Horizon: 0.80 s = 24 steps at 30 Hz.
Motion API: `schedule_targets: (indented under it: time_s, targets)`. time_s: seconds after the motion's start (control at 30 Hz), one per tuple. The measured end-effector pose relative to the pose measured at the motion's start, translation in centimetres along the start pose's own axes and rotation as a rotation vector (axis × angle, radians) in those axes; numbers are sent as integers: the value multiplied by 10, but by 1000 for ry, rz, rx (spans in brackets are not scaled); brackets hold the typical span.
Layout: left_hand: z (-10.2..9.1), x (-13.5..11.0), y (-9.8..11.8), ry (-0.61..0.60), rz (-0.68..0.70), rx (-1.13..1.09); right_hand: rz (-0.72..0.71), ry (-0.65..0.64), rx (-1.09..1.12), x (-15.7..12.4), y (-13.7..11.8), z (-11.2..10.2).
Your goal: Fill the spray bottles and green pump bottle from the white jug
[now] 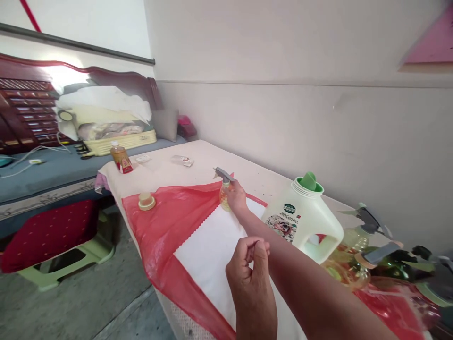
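Observation:
At the far end of the white cloth [208,245], my right hand [236,197] is wrapped round a small clear spray bottle [225,198] with a grey trigger head. The bottle stands upright, its nozzle facing left, and holds yellowish liquid. Nearer to me, my left hand [249,269] hovers over the cloth with curled fingers and the thumb against them; I see nothing in it. Under the white cloth lies a red plastic sheet [159,231]. A large pale-green jug [300,217] with a green cap piece in its mouth stands right of my right forearm.
On the table are a pale round cap [146,201], an amber bottle [121,158] and a clear packet [182,161]. Several spray bottles [356,238] crowd the right side near the wall [300,118]. A red-topped stool [53,231] stands on the floor left of the table.

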<state>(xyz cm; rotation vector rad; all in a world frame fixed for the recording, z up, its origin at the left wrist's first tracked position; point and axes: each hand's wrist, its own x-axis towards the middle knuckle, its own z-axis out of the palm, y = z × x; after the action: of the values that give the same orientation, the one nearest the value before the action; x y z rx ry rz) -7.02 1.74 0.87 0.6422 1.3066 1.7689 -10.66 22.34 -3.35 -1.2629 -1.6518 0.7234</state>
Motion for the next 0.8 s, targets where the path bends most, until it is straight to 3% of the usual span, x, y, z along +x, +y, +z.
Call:
schedule_targets:
  time_s: [0.07,0.17,0.23,0.3,0.37,0.47,0.57,0.7,0.8]
  targets:
    - [-3,2,1,18,6,-6,-39,-79,82,-26,-13,-18]
    - [-7,-1,-1,38,105,45,-64,-118,176,-83,-29,-64]
    - [-6,-9,-5,70,256,124,-34,-70,241,-124,-30,-104]
    - [-1,-23,-10,45,438,212,132,65,478,-160,-23,-145]
    - [10,-39,-19,-81,591,328,275,202,588,-190,-10,-183]
    - [31,-61,-38,-332,738,599,363,359,622,-217,8,-226]
    - [48,-71,-58,-451,896,848,369,440,672,-227,19,-245]
    - [55,-66,-76,-325,1030,927,317,326,722,-228,25,-249]
    - [56,-66,-84,-345,1037,997,268,276,741,-227,29,-253]
